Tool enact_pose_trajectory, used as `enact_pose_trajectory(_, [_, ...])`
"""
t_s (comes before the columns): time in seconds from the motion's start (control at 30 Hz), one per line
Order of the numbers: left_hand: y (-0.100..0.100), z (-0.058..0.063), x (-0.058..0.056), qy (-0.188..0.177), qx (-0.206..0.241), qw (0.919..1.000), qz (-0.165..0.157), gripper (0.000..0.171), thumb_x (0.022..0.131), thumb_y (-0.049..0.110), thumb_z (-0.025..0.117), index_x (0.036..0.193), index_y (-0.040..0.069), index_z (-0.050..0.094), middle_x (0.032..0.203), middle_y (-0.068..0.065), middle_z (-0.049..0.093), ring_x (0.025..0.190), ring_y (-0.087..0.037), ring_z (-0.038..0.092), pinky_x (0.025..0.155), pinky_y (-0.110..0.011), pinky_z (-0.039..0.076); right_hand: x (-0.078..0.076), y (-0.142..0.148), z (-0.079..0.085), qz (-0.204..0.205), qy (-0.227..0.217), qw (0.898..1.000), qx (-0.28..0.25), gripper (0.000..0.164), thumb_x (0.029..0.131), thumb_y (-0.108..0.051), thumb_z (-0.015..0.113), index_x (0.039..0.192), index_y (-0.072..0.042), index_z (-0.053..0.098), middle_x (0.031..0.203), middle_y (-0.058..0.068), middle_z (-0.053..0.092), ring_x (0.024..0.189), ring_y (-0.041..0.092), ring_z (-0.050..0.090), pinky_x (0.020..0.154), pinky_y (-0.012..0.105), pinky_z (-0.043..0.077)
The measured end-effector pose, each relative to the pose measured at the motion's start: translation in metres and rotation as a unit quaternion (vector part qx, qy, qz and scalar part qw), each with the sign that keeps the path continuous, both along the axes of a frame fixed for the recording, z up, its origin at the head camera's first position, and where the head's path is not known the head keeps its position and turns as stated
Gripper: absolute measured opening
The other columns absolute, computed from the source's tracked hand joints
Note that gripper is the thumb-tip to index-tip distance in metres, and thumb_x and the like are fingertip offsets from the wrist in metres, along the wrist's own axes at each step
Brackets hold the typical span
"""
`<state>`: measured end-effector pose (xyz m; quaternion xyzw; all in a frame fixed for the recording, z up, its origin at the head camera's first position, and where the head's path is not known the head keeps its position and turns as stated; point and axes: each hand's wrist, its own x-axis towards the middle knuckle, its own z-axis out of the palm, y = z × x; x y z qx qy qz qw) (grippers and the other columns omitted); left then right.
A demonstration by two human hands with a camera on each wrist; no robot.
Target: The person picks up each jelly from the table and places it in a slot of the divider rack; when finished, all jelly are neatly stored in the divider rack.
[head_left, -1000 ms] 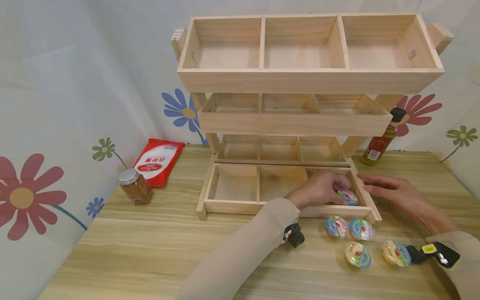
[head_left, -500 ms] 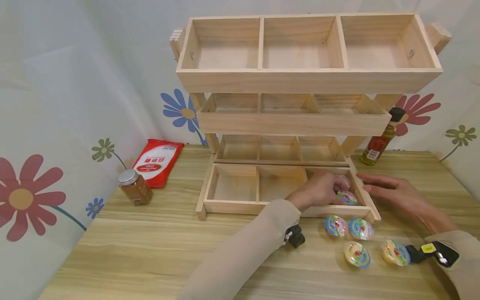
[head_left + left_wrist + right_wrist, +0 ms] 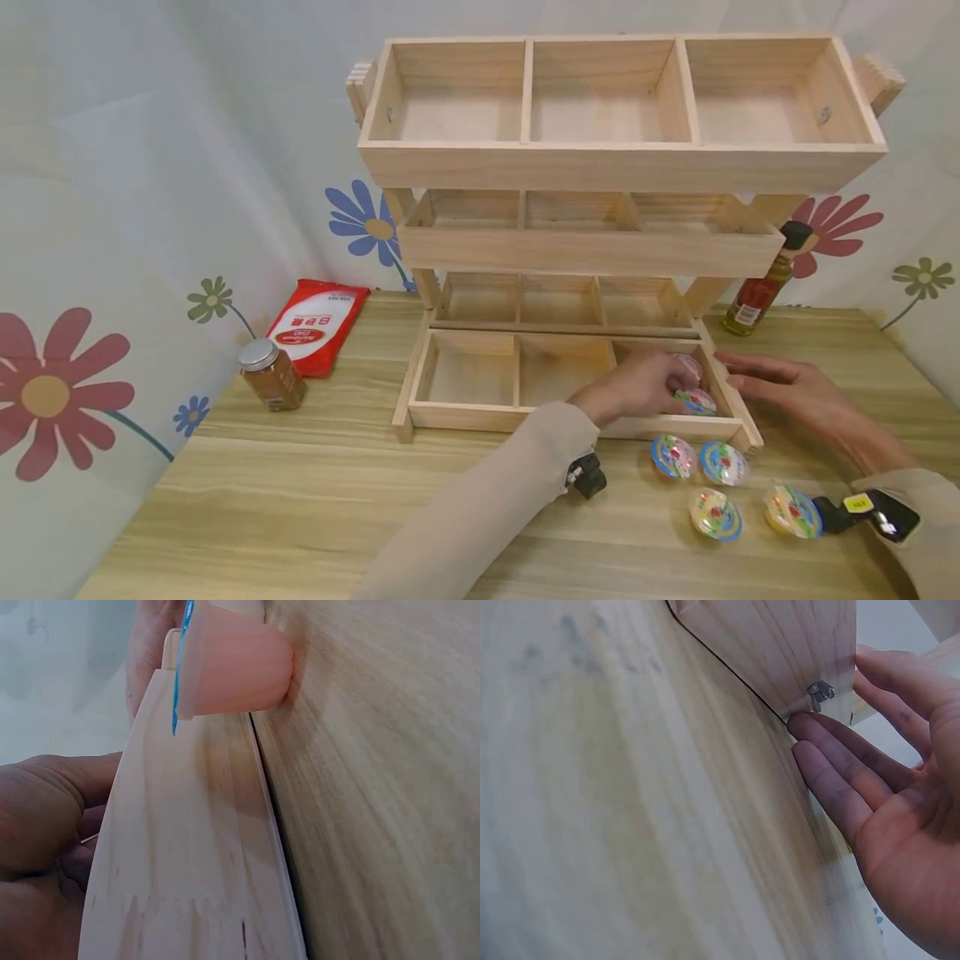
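My left hand (image 3: pixel 637 383) reaches into the right compartment of the wooden rack's (image 3: pixel 555 412) lowest tier. Its fingers pinch a jelly cup (image 3: pixel 697 402) with a printed lid; another jelly cup (image 3: pixel 687 364) sits behind it. In the left wrist view, the left hand (image 3: pixel 37 817) is partly hidden by the tier's front board (image 3: pixel 180 847). My right hand (image 3: pixel 802 392) is at the rack's right side with fingers extended. In the right wrist view, its fingertips (image 3: pixel 802 724) meet the side panel (image 3: pixel 780 652) near a metal wing nut (image 3: pixel 821 691).
Several jelly cups lie on the table before the rack, including a pink one (image 3: pixel 672 457) and a yellow one (image 3: pixel 793 511). A red-and-white bag (image 3: pixel 318 325) and a lidded jar (image 3: pixel 272 375) stand left. Behind the right hand is a bottle (image 3: pixel 761 287).
The head view has shifted slightly. Both hands keep nearly the same places, the left at the jelly cup in the compartment and the right against the rack's side.
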<state>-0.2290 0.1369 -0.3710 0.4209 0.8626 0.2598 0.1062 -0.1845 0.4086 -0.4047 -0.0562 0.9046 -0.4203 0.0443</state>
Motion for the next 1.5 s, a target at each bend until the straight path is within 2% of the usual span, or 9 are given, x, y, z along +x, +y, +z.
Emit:
enact_pose_trajectory(0.1, [-0.001,0.001,0.001,0.003,-0.003,1.0,-0.001,0.03,0.093,0.015,0.085,0.121,0.007,0.078,0.113,0.001,0.078,0.097,0.0,0.067,0.08,-0.005,0.043,0.0,0.001,-0.002,0.004,0.007,1.0,-0.002,0.053,0.106,-0.037,0.067,0.154,-0.017,0.058,0.136,-0.032,0.055,0.124,-0.015,0.038,0.09,0.007,0.037])
enact_pose_trajectory(0.33, [-0.008,0.005,0.004,-0.027,0.007,0.9995,0.017,0.032,0.094,0.013,0.084,0.124,0.006,0.077,0.115,0.0,0.078,0.1,-0.002,0.069,0.08,-0.006,0.045,0.0,0.001,-0.003,0.006,0.007,1.0,-0.009,0.053,0.106,-0.037,0.067,0.154,-0.016,0.058,0.135,-0.035,0.055,0.124,-0.016,0.037,0.089,0.006,0.036])
enact_pose_trajectory(0.5, [-0.014,0.007,0.006,-0.034,0.02,0.9989,0.025,0.032,0.095,0.017,0.084,0.124,0.006,0.077,0.118,0.001,0.078,0.101,-0.001,0.069,0.081,-0.005,0.045,0.0,0.001,-0.002,0.008,0.017,1.0,-0.01,0.051,0.107,-0.034,0.067,0.153,-0.016,0.059,0.134,-0.036,0.055,0.122,-0.019,0.038,0.089,0.007,0.037])
enact_pose_trajectory(0.83, [-0.025,0.01,0.012,-0.022,0.053,0.9982,0.017,0.031,0.096,0.017,0.082,0.123,0.004,0.077,0.118,-0.001,0.078,0.102,-0.003,0.069,0.085,-0.007,0.046,0.0,0.002,-0.002,0.004,0.013,1.0,0.002,0.052,0.106,-0.037,0.067,0.154,-0.018,0.059,0.135,-0.034,0.055,0.122,-0.017,0.038,0.089,0.006,0.036])
enact_pose_trajectory(1.07, [-0.033,0.015,0.022,-0.03,0.078,0.9961,0.028,0.03,0.098,0.017,0.08,0.126,0.006,0.076,0.12,0.001,0.077,0.101,0.001,0.068,0.084,-0.007,0.046,-0.001,0.002,-0.002,0.003,0.01,1.0,0.013,0.052,0.106,-0.038,0.067,0.154,-0.019,0.059,0.137,-0.031,0.054,0.123,-0.015,0.037,0.089,0.008,0.036])
enact_pose_trajectory(1.3, [-0.045,0.02,0.035,-0.02,0.109,0.9933,0.032,0.028,0.099,0.015,0.078,0.127,0.007,0.077,0.118,-0.001,0.077,0.098,0.002,0.067,0.083,-0.007,0.047,-0.001,0.001,-0.001,0.005,0.01,1.0,0.004,0.052,0.107,-0.037,0.066,0.155,-0.018,0.058,0.136,-0.034,0.055,0.123,-0.016,0.037,0.089,0.006,0.036])
enact_pose_trajectory(1.5, [-0.053,0.022,0.048,-0.022,0.143,0.9889,0.035,0.028,0.096,0.012,0.08,0.124,0.008,0.078,0.114,0.0,0.079,0.091,0.007,0.065,0.081,-0.007,0.048,0.0,0.001,-0.002,-0.001,-0.003,1.0,0.014,0.055,0.107,-0.04,0.066,0.156,-0.02,0.056,0.139,-0.03,0.054,0.13,-0.007,0.038,0.091,0.012,0.036])
